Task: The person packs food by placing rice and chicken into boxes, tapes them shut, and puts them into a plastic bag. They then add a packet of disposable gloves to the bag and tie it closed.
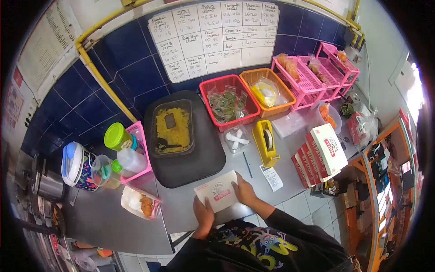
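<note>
A white box with red print is held between my two hands over the counter's front edge. My left hand grips its lower left side, and my right hand grips its right side. Left of them, an open paper box holds white rice and a browned piece of food. Behind my hands a black tray carries a clear tub of yellow food with a black utensil in it. A receipt and a blue pen lie to the right.
A yellow tape dispenser, a red basket of small bags and an orange basket stand behind. Stacked boxes are at the right, below a pink rack. Containers fill a pink basket at the left.
</note>
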A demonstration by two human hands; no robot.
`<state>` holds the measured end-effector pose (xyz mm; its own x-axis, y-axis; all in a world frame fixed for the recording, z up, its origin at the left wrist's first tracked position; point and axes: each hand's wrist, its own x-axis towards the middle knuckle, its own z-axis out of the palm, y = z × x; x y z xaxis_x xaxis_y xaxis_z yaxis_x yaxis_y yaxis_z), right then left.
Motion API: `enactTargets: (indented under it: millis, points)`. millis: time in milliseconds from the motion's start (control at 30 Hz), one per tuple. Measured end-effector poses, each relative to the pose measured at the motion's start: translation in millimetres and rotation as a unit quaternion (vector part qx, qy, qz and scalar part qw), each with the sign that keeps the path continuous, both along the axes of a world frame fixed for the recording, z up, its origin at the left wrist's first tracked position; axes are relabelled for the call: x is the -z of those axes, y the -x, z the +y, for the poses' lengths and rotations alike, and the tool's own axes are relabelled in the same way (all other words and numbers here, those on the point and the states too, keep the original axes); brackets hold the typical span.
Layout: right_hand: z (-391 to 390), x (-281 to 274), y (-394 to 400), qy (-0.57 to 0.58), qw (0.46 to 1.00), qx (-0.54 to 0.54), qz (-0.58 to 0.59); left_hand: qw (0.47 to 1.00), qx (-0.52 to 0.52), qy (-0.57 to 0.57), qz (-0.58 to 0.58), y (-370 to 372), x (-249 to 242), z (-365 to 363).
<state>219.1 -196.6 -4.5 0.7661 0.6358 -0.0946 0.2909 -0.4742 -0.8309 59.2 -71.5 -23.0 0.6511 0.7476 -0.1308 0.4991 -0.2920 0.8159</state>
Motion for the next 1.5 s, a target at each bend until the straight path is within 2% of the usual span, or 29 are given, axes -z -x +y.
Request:
enactTargets:
  millis: [67,133,167,200,233,300,367,467,500,533,567,600,633,667,700,800,833,867,900,933,967,1033,1067,1133,1267,1400,1433,1467,1500]
  points:
    - [-3,5,-1,-0.017,1.000,0.012,-0.008,0.997,-0.032,-0.074,-0.016,4,7,-6]
    - [-4,5,-10,-0.079,0.995,0.000,-0.053,0.999,-0.041,-0.001,-0.020,4,-10,0]
    - [-6,0,-15,-0.084,0.995,0.005,-0.055,0.994,-0.046,0.006,-0.096,5,-21,2]
    - [-11,-20,-20,-0.041,0.999,0.002,0.017,0.994,-0.040,0.004,-0.098,8,-26,11]
    - [-15,-33,-26,0.003,0.996,-0.001,0.091,0.997,-0.018,0.044,-0.061,16,-29,23]
    - [-18,-41,-42,0.043,0.992,-0.007,0.115,0.996,0.007,0.087,-0.024,21,-36,41]
    - [-23,-44,-44,0.083,0.986,-0.016,0.142,0.962,-0.038,0.264,-0.064,14,-47,54]
    - [-21,-42,-47,0.106,0.972,-0.023,0.208,0.939,-0.055,0.337,-0.034,0,-56,65]
    - [-23,-29,-43,0.112,0.981,-0.041,0.153,0.940,-0.048,0.335,-0.035,0,-47,68]
    - [-24,-21,-33,0.070,0.987,-0.006,0.144,0.965,-0.031,0.260,-0.016,1,-33,69]
    - [-23,-12,-24,0.081,0.995,-0.006,0.064,0.983,-0.013,0.183,0.002,3,-19,71]
    - [-22,-3,-16,0.094,0.995,-0.007,-0.016,0.983,-0.006,0.183,-0.001,3,-22,66]
    - [-23,7,-6,0.095,0.995,0.001,-0.018,0.993,0.006,0.112,0.030,3,-31,55]
    - [-24,17,3,0.119,0.988,-0.024,-0.099,0.997,0.018,0.039,0.060,5,-35,49]
    - [-24,23,11,0.142,0.972,-0.049,-0.180,0.984,0.107,-0.070,0.124,8,-16,53]
    - [-25,4,29,0.121,0.982,0.016,-0.144,0.976,0.046,-0.165,0.137,7,-10,19]
    - [-22,8,29,0.116,0.989,0.072,-0.048,0.991,0.040,-0.096,0.079,7,-10,18]
    - [-23,12,27,0.114,0.989,0.080,-0.051,0.991,0.047,-0.099,0.074,5,-10,19]
    - [-26,17,25,0.058,0.985,0.048,-0.153,0.951,0.167,-0.257,0.037,5,-20,18]
    - [-28,14,23,0.002,0.967,0.015,-0.253,0.870,0.280,-0.406,-0.003,5,-30,19]
    - [-30,11,20,0.002,0.966,0.023,-0.256,0.867,0.285,-0.408,-0.008,2,-38,20]
    - [-36,-23,8,0.069,0.907,-0.209,-0.358,0.856,0.400,-0.328,-0.018,-5,-50,21]
    - [-38,-35,3,0.072,0.908,-0.202,-0.360,0.852,0.405,-0.330,-0.022,-8,-47,24]
    - [-41,-49,-4,0.133,0.881,-0.318,-0.324,0.836,0.419,-0.352,0.031,-13,-40,28]
    - [-38,-25,-19,0.135,0.868,-0.324,-0.351,0.862,0.405,-0.305,0.008,-24,-40,20]
    - [-38,-37,-30,0.151,0.854,-0.337,-0.366,0.852,0.383,-0.355,-0.027,-27,-37,13]
    - [-40,-34,-35,0.069,0.868,-0.290,-0.398,0.832,0.382,-0.399,-0.038,-28,-31,14]
    - [-43,-29,-40,0.067,0.869,-0.291,-0.395,0.833,0.383,-0.398,-0.035,-27,-25,15]
    - [-44,-29,-45,0.031,0.935,-0.127,-0.330,0.832,0.385,-0.398,-0.040,-27,-21,16]
